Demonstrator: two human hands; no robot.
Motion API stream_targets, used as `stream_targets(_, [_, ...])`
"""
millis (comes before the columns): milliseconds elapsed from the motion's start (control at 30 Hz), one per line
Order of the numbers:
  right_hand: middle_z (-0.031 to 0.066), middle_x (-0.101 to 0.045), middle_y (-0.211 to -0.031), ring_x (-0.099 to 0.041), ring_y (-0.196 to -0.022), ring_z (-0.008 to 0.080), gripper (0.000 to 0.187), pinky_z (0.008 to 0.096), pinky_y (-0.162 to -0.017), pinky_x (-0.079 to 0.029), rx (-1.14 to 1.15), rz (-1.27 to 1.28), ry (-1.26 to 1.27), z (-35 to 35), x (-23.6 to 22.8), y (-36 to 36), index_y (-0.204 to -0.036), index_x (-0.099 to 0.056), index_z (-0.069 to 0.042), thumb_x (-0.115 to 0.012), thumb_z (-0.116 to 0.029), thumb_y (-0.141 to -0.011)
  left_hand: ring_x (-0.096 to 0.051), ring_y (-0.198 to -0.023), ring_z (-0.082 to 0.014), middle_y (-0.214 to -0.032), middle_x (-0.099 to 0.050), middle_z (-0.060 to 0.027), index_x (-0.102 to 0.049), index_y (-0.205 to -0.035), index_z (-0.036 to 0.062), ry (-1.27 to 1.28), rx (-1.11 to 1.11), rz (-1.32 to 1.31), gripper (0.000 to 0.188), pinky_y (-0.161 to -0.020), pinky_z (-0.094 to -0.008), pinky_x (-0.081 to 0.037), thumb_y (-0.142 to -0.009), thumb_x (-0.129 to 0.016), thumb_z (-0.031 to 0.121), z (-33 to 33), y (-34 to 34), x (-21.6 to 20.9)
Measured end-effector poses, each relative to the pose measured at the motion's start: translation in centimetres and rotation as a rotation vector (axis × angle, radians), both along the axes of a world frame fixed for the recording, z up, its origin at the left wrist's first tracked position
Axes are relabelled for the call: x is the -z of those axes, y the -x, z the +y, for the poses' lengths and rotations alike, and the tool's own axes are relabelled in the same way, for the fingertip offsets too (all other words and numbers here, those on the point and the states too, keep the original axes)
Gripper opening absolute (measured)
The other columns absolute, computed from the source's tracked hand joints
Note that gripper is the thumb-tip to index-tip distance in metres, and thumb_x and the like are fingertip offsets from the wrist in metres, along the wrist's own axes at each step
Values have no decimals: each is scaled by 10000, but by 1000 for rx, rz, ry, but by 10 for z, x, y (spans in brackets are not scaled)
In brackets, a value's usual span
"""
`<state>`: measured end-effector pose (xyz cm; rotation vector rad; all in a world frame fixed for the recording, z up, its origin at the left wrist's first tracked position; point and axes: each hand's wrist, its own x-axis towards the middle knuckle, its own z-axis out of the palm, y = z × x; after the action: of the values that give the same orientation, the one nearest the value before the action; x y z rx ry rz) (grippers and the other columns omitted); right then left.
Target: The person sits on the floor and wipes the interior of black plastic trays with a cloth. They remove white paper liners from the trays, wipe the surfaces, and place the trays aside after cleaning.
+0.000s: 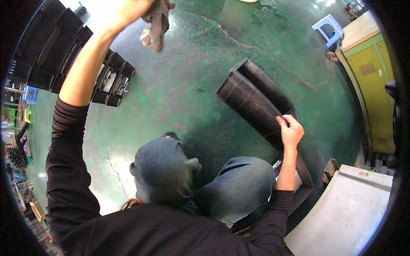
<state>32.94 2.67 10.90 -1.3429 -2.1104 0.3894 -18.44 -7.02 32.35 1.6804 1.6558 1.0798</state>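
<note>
Raised high at the far left, my left hand is closed on a crumpled grey-brown rag, which hangs down from it slightly blurred. Its fingers are partly cut off by the top edge. On the right, my right hand grips the near end of a black plastic bin, thumb against its wall. The bin is tilted over the green floor, its long ribbed side turned up. Beneath my right forearm lies another dark piece, mostly hidden. My bent knees are between my arms.
Stacked black bins stand at the left, some with small parts inside. A yellow-green cabinet and a pale blue stool are at the far right. A whitish panel sits near right. Another person is at the far left.
</note>
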Motion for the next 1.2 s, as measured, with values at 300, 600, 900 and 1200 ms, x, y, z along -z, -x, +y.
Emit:
stream_targets(300, [-41,-494,-639,-484,-639,73,284,208,-651,-402,56,631,577,68,33,-67,-700,-610,-36,-598,-218,-917,-466,-1244,-274,-1268,-559,-158,-570,-1240,40,368,180,168,743,-1041,-360,-351,-858,-452,666,29,-93,41])
stream_targets(600, [-21,-556,-720,-521,-685,84,235,222,-671,-425,125,983,171,50,-64,-16,-768,-624,-29,-593,-206,-919,-571,-564,-112,-661,-627,-56,-704,-845,-7,577,323,-146,668,-544,-293,-477,-813,-568,647,0,-219,38])
stream_targets(900, [75,-625,-754,-607,-670,148,132,265,-636,-467,-146,237,82,-104,-145,45,-782,-642,-7,-739,-87,-742,-598,-542,-202,-535,-559,-136,-675,-761,-49,559,224,81,695,-555,-374,-472,-838,-536,628,6,-260,61])
stream_targets(1200, [88,-622,-739,-625,-655,245,207,344,-624,-479,-20,-34,218,-109,-121,47,-767,-631,-29,-720,-216,-762,-635,-629,-370,-594,-577,-247,-639,-682,-67,506,220,157,704,-604,-417,-485,-846,-529,609,-5,-274,102])
